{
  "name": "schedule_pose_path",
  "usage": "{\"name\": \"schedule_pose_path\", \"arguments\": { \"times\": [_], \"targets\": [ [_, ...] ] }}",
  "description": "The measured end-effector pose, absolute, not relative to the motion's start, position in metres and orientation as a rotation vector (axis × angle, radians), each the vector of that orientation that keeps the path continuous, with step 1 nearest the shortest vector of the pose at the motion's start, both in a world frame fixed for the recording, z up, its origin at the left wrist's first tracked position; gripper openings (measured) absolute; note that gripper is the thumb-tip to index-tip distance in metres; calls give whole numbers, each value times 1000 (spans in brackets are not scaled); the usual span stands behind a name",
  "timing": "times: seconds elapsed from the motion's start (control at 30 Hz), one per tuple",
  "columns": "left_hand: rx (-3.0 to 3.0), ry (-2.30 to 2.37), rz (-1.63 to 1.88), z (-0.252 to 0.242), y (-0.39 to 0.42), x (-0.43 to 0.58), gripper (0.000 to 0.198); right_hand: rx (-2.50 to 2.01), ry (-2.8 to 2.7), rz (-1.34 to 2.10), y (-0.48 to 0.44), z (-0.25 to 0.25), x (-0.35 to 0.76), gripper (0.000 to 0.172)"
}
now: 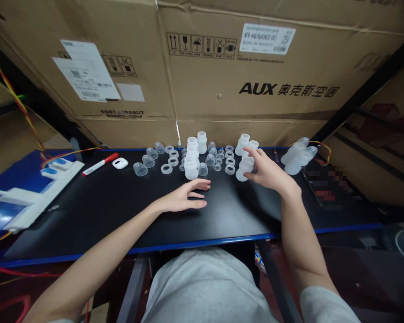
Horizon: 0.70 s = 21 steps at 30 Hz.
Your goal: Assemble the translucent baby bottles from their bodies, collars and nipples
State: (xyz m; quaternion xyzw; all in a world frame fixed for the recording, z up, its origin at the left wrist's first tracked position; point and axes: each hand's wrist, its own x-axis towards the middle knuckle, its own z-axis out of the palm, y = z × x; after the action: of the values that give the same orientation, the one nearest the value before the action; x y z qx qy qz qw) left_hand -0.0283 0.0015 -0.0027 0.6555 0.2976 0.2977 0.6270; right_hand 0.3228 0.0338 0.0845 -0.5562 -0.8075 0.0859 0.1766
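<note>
My right hand (264, 168) is at the front milky-white baby bottle (244, 170) of the right-hand group, thumb and fingers curved around it. The bottle's base is at the table. More white bottles (244, 142) stand just behind, partly covered by my fingers. My left hand (183, 196) hovers with fingers apart and holds nothing. Closest to it is the front bottle (191, 169) of another upright row. Beside that row lie clear dome caps (140, 169), clear collar rings (166, 168) and small nipple-like parts (217, 167).
Several capped white bottles (294, 158) cluster at the right. On the left are a red-and-white marker (100, 164), a small white device (120, 163) and a power strip (50, 193) with cables. A large cardboard box (202, 94) walls off the back of the black table (121, 215).
</note>
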Motion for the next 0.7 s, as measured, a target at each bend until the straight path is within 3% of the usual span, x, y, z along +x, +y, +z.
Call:
{"name": "schedule_pose_path", "arguments": {
  "times": [0.07, 0.13, 0.23, 0.33, 0.43, 0.57, 0.7],
  "targets": [
    [1506, 677, 684, -3, 2, -29, 71, -1476, -2257, 270, 35, 87, 325, 84],
    [1508, 680, 676, -4, 2, -29, 71, -1404, -2154, 206, 39, 92, 330, 66],
    [1519, 690, 664, -4, 2, -29, 71, -1523, -1791, -131, 54, 95, 350, 49],
    [1538, 699, 659, -3, 1, -29, 70, -1814, -1288, -422, 73, 87, 383, 68],
    [1551, 698, 660, -2, 0, -28, 71, -2083, -928, -326, 86, 74, 416, 86],
    [1547, 701, 659, -1, 1, -27, 71, -2319, -835, -27, 90, 66, 439, 71],
    [1531, 699, 658, -2, 1, -26, 69, -2072, -879, -191, 85, 76, 435, 51]
  ]
}}
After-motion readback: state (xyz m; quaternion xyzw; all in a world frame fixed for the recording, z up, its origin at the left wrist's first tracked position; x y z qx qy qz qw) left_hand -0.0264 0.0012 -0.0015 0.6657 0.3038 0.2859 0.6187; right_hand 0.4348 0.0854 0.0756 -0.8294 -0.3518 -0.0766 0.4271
